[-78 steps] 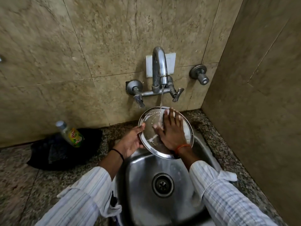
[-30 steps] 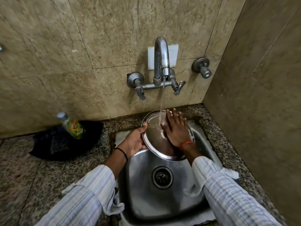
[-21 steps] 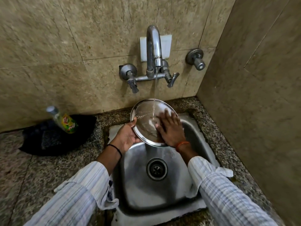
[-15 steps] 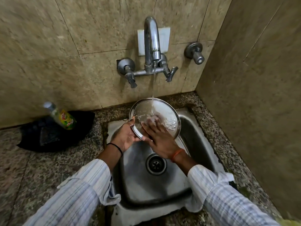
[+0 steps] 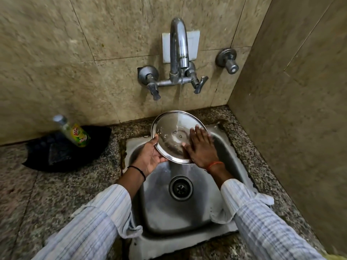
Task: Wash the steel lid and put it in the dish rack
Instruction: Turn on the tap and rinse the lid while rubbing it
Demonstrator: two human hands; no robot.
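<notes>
The round steel lid [image 5: 173, 134] is tilted over the back of the steel sink [image 5: 187, 214], under a thin stream of water from the tap [image 5: 178, 45]. My left hand [image 5: 150, 156] grips the lid's lower left rim, thumb on top. My right hand [image 5: 201, 147] lies flat with fingers spread on the lid's right side. No dish rack is in view.
A green-labelled soap bottle [image 5: 75, 133] leans on a black cloth [image 5: 63, 151] on the granite counter, left of the sink. Tiled walls close in behind and on the right. A second wall valve [image 5: 228, 60] sits right of the tap. The drain [image 5: 180, 187] is uncovered.
My right hand has slid from the lid's lower left across to its right side. The lid's face now shows clean, without the foam seen earlier. My left hand keeps its grip.
</notes>
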